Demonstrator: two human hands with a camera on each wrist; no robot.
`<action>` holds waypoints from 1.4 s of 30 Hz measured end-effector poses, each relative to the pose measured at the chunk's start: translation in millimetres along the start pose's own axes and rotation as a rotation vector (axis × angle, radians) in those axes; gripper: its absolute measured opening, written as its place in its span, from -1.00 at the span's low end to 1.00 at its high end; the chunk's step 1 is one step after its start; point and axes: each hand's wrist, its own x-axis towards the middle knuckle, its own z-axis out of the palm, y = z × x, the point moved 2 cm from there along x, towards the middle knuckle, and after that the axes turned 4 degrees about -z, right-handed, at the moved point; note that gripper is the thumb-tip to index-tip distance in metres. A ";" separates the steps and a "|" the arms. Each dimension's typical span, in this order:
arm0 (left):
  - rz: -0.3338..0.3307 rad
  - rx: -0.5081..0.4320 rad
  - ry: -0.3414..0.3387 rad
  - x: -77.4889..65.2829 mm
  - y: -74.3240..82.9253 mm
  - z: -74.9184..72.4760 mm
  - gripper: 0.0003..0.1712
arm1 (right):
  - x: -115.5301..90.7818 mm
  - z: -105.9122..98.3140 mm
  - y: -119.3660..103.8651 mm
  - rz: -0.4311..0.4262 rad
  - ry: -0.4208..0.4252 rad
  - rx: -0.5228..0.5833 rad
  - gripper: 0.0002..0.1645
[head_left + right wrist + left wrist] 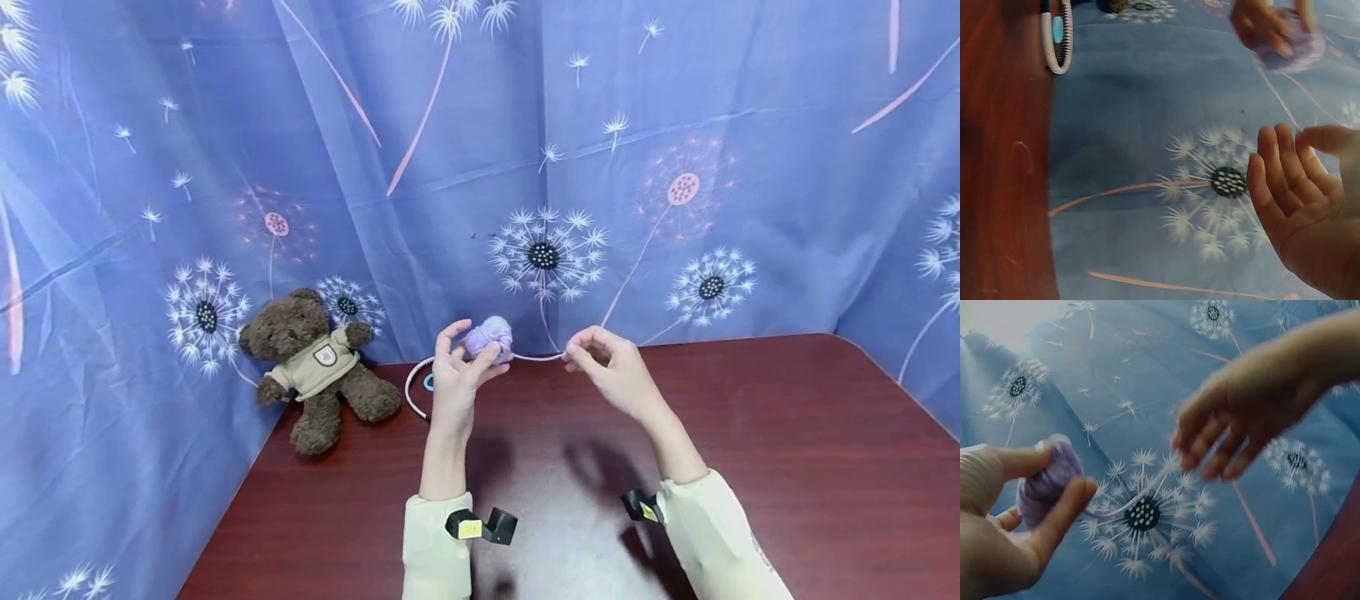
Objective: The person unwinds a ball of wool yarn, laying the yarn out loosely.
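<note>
Head view — yarn ball [493,330], between fingertips [490,352], left hand [457,375]

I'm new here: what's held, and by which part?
The left hand grips a yarn ball by its sides; the right hand pinches its strand.

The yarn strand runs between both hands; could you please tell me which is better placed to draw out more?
Probably the right hand: it pinches the yarn strand away from the yarn ball, which the left hand holds.
</note>
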 end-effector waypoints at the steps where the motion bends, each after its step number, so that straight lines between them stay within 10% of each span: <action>1: 0.011 0.024 0.021 1.0 -0.1 -0.8 -0.43 | -0.3 -2.7 -2.0 -0.006 -0.007 0.010 -0.85; 10: 0.055 0.244 0.103 5.6 -2.7 -13.3 -0.48 | -5.1 -34.4 -15.9 -0.083 0.043 0.251 -0.91; 20: 0.010 0.437 -0.095 4.9 0.3 -21.3 -0.47 | -5.6 -66.0 -8.0 -0.075 0.309 0.437 -0.86; 28: -0.034 0.274 -0.234 0.9 11.3 -27.1 -0.43 | -2.8 -77.4 20.0 0.039 0.483 0.449 -0.91; 42: -0.055 0.040 -0.284 -4.9 16.7 -23.9 -0.37 | 2.4 -50.7 60.9 0.242 0.363 0.195 -0.91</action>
